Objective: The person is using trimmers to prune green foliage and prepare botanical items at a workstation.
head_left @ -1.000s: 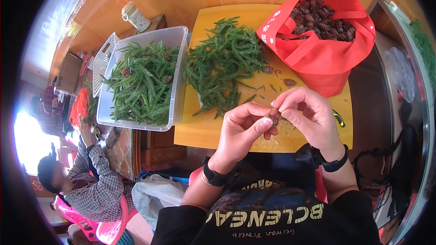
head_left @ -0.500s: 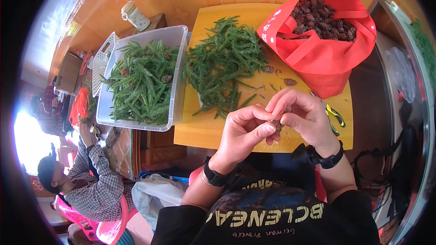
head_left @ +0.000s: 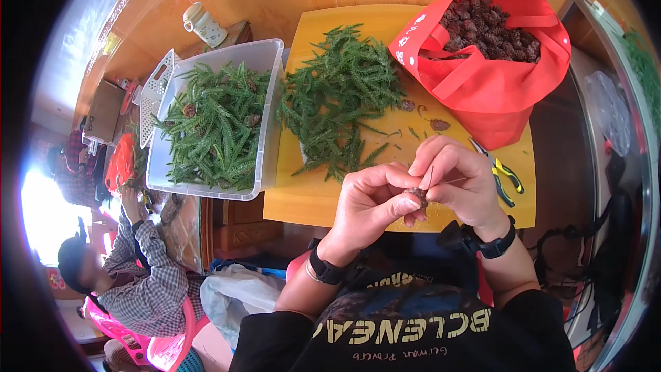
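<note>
Between the fingertips of my left hand (head_left: 377, 200) is a small brown pine cone (head_left: 417, 195). My right hand (head_left: 460, 178) pinches a thin wire-like strand (head_left: 431, 176) right at the cone, its fingertips almost touching those of the left. Pliers with yellow and black handles (head_left: 508, 180) lie just right of my right hand. Beyond my hands, a loose pile of green artificial fir sprigs (head_left: 344, 89) covers the left part of the yellow table (head_left: 310, 203). Two loose cones, one of them a brown pine cone (head_left: 439, 125), rest near the red bag (head_left: 482, 96).
The red bag at the far right is full of pine cones (head_left: 489, 27). A clear plastic bin (head_left: 270, 131) of green sprigs with a few cones stands left. Behind it is a lidded cup (head_left: 205, 25). At far left, a person in a checked shirt (head_left: 148, 296) sits working.
My right hand has shifted slightly, and the thin strand between its fingers now shows. The pliers are less covered. The cone stays in my left fingertips.
</note>
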Demonstrator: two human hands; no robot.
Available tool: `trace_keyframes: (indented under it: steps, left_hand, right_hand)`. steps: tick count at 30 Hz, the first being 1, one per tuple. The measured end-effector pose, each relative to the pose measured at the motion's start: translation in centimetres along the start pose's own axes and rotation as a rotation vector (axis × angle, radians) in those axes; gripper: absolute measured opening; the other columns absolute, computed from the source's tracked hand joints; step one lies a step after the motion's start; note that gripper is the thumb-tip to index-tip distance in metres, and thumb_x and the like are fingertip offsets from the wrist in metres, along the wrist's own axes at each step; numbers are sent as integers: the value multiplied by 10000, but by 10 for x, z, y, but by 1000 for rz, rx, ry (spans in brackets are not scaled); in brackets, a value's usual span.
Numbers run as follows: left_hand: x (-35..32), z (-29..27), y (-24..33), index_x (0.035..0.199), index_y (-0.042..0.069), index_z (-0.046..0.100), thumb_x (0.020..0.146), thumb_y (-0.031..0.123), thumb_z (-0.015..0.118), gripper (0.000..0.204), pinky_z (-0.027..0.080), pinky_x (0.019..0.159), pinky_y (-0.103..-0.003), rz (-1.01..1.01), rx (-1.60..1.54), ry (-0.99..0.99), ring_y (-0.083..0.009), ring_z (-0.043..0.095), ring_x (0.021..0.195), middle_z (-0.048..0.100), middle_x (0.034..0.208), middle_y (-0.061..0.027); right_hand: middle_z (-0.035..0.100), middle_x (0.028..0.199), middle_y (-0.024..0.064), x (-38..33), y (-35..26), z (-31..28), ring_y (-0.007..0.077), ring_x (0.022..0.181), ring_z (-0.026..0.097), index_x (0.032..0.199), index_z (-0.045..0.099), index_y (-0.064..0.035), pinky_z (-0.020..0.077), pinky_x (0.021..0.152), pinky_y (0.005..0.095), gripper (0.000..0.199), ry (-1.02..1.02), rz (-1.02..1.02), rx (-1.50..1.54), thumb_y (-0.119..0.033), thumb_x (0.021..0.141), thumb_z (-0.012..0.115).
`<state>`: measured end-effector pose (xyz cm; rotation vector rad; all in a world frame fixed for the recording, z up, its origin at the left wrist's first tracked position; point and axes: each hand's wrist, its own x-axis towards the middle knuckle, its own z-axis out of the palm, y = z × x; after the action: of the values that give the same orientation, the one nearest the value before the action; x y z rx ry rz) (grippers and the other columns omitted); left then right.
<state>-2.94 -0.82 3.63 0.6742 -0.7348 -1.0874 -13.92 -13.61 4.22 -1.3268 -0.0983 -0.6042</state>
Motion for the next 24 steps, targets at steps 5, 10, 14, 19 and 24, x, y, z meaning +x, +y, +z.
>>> trace_keyframes:
  steps: [5,10,14,19,24]
  left_hand:
    - [-1,2,2,967,-39,601,818,29,637,167,513,571,-227,7,39,10,-150,631,720,603,884,-98]
    - [0,9,4,920,-41,624,743,28,715,210,516,578,-229,156,441,125,-141,628,717,615,865,-98]
    - [1,2,-2,841,-32,600,692,50,762,235,495,570,-228,327,714,134,-141,603,693,608,829,-103]
    - [5,-2,-1,846,-37,599,692,62,763,246,494,596,-234,419,857,76,-130,592,709,611,841,-103]
    - [4,4,-4,898,-43,585,744,53,719,225,510,574,-244,245,518,128,-155,615,714,581,858,-110]
  right_hand:
    - [563,924,92,-1,-3,1,169,847,510,760,562,-38,421,729,272,183,-2,-23,-99,-146,764,710]
    - [549,925,93,-6,-4,2,147,827,508,755,546,-29,409,719,251,145,79,58,-182,-81,775,680]
    - [546,922,94,-8,-4,4,133,817,505,766,542,-22,407,720,247,150,119,129,-147,-79,778,680]
    - [567,955,69,-10,-1,-1,56,740,515,831,561,0,422,648,200,79,108,147,-86,-28,817,633]
    - [554,989,82,-15,4,1,58,743,523,854,546,7,428,655,204,57,141,136,50,0,836,599]
